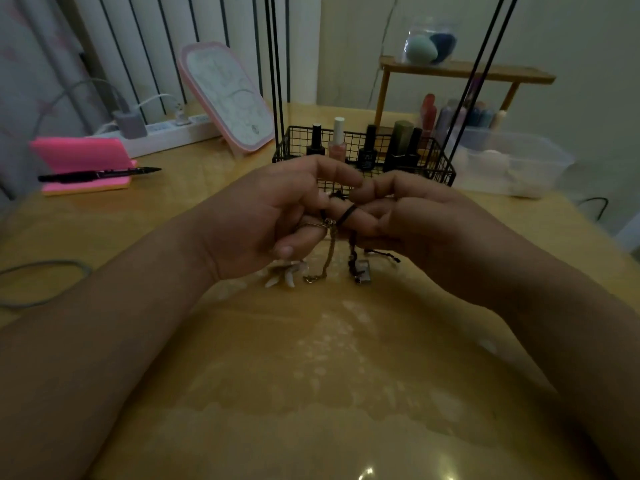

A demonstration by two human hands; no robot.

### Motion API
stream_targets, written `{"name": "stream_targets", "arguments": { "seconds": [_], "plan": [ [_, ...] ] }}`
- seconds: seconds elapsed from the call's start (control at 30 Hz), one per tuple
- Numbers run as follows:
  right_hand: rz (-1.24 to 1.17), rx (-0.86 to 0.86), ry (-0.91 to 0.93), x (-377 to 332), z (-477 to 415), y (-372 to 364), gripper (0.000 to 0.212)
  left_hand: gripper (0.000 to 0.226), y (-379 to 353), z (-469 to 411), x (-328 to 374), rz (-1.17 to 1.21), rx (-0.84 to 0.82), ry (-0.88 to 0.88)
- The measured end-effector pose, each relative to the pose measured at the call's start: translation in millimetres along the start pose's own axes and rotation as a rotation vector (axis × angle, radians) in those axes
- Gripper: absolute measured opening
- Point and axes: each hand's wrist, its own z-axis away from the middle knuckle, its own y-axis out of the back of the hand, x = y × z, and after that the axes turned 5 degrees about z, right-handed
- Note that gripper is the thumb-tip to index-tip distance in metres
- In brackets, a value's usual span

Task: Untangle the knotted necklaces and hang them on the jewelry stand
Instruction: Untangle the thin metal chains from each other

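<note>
both hands (341, 206) apparently pinching tangled necklaces (330, 237)

Glossy yellow tabletop (311, 375) lies open at the near side; behind it, a black wire basket of nail-polish bottles (440, 162) and thin upright black rods (277, 64) bar the way

Bare left forearm (114, 306), bare right forearm (519, 299)

I see both forearms angling inward, left grip (273, 216) and right grip (412, 216) meeting at centre, fingertips touching, fingers curled, pinching the necklaces (347, 213) between them.
</note>
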Motion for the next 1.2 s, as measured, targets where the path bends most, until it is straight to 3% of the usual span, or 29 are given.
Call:
{"name": "stream_targets", "arguments": {
  "seconds": [0.17, 0.33, 0.6, 0.87, 1.1, 1.2],
  "plan": [
    [0.011, -0.150, -0.093, -1.7, 4.9, 2.4, 0.025, 0.036, 0.3, 0.3, 1.8, -0.027, 0.066, -0.032],
    [0.338, -0.162, -0.082, -10.6, 9.0, 5.4, 0.034, 0.025, -4.0, -1.1, 3.0, -0.271, 0.313, -0.114],
    [0.644, -0.432, -0.014, -12.4, 11.9, 3.7, 0.047, 0.020, -2.6, -2.2, 4.2, -0.220, 0.445, -0.223],
    [0.815, -0.560, 0.038, -6.7, 13.3, 7.8, 0.038, 0.020, 9.0, -2.6, 11.3, 0.008, 0.492, -0.313],
    [0.890, -0.560, -0.007, -11.6, 15.4, 9.1, 0.047, 0.027, 14.2, -1.3, 13.3, 0.152, 0.410, -0.359],
    [0.912, -0.306, 0.014, -11.6, 11.8, -0.1, 0.053, 0.029, 11.1, 0.0, 14.7, 0.181, 0.316, -0.347]
  ]
}}
